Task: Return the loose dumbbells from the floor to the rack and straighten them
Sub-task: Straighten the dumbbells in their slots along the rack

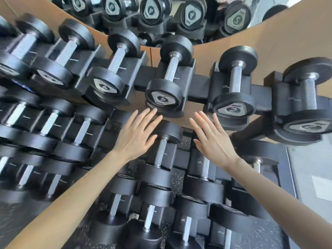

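- Mainly black dumbbells fill the view, lying in the cradles of a tiered rack [198, 90]; handles run front to back, end caps face the camera.
- Mirror [161, 15] along the top edge reflects the end caps; a tan wall panel [287, 42] sits behind the top tier.
- Top tier, centre: dumbbell marked 4 [172, 69] seated in its cradle, roughly straight.
- Just to its right: dumbbell marked 2 [235, 78], also cradled; another marked 2 [309, 92] at the far right, its cradle turned a little outward.
- Left part of the top tier and the lower tiers are motion-blurred, numbers unreadable.
- Speckled black floor [177, 178] shows through the gaps between the lower cradles; a white sheet [321, 187] lies on a grey surface at the right.
- Left hand [138, 135]: flat, fingers straight and slightly spread, holding nothing; fingertips reach the lower front edge of the 4 cradle, contact cannot be told.
- Right hand [213, 139]: flat, fingers straight, holding nothing; fingertips point at the gap between the 4 and the nearer 2, below both end caps.
- Second-tier dumbbell [161, 151] lies between the two hands, its rear head just beside the left thumb.
- Another lower dumbbell [204, 168] sits under the right wrist, partly hidden by it.
- Both forearms cross over the lower tiers and cover parts of them.
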### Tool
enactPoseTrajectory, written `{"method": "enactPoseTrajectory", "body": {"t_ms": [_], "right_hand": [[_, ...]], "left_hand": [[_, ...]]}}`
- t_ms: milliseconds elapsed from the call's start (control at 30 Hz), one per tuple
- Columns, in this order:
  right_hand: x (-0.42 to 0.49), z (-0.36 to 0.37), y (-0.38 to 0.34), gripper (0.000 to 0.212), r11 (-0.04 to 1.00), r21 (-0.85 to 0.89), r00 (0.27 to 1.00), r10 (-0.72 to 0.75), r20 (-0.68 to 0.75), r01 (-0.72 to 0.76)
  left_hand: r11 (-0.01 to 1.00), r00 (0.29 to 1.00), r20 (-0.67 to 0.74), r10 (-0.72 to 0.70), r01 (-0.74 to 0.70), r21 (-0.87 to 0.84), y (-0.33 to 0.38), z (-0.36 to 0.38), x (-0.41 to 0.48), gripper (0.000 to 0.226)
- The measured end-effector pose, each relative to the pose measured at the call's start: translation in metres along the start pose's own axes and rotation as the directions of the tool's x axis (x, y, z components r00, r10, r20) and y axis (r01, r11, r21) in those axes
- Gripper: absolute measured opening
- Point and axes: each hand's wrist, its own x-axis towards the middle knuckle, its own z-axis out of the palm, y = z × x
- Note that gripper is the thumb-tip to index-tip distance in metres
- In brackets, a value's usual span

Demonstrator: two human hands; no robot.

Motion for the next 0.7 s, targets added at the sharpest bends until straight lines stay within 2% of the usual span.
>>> {"method": "enactPoseTrajectory", "body": {"t_ms": [267,400,533,700], "right_hand": [[0.056,0.004,-0.053,0.069,0.990,0.014,0.990,0.137,0.044,-0.138],[0.094,-0.011,-0.059,0.069,0.960,0.049,0.961,0.275,0.015,-0.275],[0.128,-0.024,-0.049,0.063,0.942,0.011,0.942,0.336,-0.003,-0.336],[0.152,-0.021,-0.039,0.061,0.901,0.027,0.894,0.425,0.140,-0.433]], "left_hand": [[0.984,0.987,-0.106,0.121,-0.134,-0.121,-0.085,0.023,0.007,0.057],[0.964,0.982,-0.140,0.126,-0.154,-0.215,-0.111,0.021,0.033,0.059],[0.938,0.974,-0.170,0.148,-0.192,-0.287,-0.117,0.022,0.066,0.060],[0.876,0.969,-0.157,0.192,-0.241,-0.418,-0.107,0.037,0.089,0.072]]}}
